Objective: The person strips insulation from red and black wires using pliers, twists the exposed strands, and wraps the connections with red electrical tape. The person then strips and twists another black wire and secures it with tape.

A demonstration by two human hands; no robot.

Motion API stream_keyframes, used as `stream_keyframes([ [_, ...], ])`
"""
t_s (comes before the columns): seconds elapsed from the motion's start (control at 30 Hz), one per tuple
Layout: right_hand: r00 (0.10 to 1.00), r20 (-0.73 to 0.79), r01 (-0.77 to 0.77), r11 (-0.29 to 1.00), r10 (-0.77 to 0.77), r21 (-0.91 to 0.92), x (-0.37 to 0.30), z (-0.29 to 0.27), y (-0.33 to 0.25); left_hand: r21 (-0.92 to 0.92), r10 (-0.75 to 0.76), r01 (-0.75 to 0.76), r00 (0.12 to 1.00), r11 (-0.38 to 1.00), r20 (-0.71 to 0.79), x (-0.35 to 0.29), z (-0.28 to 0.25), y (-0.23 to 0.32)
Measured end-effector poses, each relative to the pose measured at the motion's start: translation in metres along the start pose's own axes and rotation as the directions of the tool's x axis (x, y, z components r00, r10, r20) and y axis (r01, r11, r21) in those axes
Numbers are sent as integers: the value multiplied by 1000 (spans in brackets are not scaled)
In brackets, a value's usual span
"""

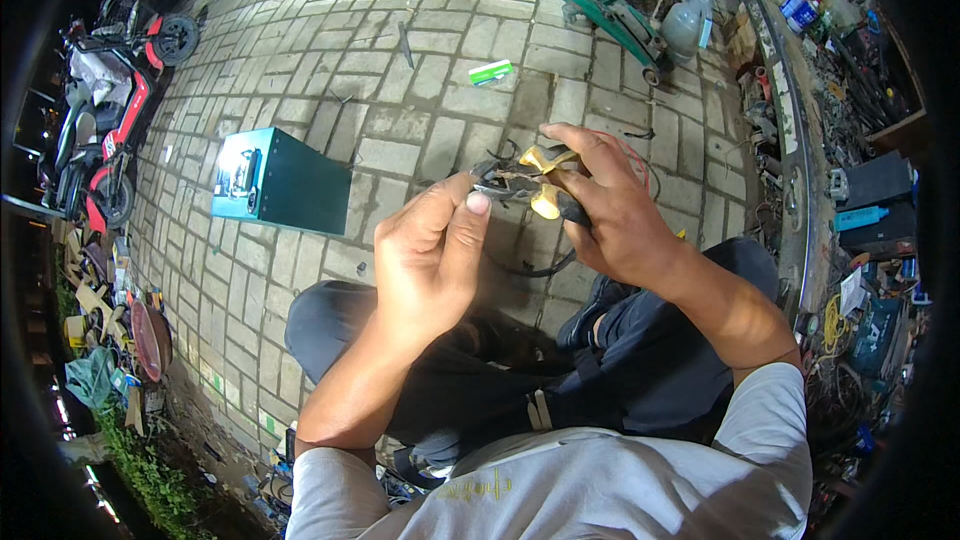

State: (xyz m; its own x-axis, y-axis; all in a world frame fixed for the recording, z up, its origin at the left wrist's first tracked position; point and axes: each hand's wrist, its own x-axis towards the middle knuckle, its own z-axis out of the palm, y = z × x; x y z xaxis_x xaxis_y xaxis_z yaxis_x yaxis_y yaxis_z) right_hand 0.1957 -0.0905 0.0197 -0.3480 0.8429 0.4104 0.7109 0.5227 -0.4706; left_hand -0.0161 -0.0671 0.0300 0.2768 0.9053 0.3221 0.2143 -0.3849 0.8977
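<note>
My right hand (pixel 625 210) is closed around pliers with yellow-and-black handles (pixel 545 202), held above the paving in front of my knees. Their dark jaws point left and meet the fingertips of my left hand (pixel 430 250). Its thumb and index finger pinch what looks like the end of a black cable at the jaws; the fingers partly hide it. Thin dark wire ends stick out above the jaws. Below the hands a loop of black cable (pixel 548 270) hangs in a curve. A thin red wire (pixel 645 165) bends out beside my right hand.
A dark green box (pixel 305 185) stands on the paving at left. Ahead lie a small green-and-white packet (pixel 490 72) and a dark strip (pixel 405 45). A green floor jack (pixel 610 20) and a clear jug (pixel 687 25) stand far right. Red scooters (pixel 125 120) line the left.
</note>
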Motion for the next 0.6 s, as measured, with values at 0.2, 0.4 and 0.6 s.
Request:
stream_keyframes([
  [0.2, 1000, 12, 11, 1000, -11, 8, 0, 1, -1, 130, 109, -106, 994, 986, -17, 0, -1, 1],
  [0.4, 999, 38, -2, 1000, 3, -18, 1, -1, -5, 151, 102, -100, 995, 983, -4, -1, -2, 5],
  [0.6, 998, 56, -1, 999, 4, -53, -1, 3, -9, 198, 159, -159, 987, 967, 13, 0, -4, 3],
])
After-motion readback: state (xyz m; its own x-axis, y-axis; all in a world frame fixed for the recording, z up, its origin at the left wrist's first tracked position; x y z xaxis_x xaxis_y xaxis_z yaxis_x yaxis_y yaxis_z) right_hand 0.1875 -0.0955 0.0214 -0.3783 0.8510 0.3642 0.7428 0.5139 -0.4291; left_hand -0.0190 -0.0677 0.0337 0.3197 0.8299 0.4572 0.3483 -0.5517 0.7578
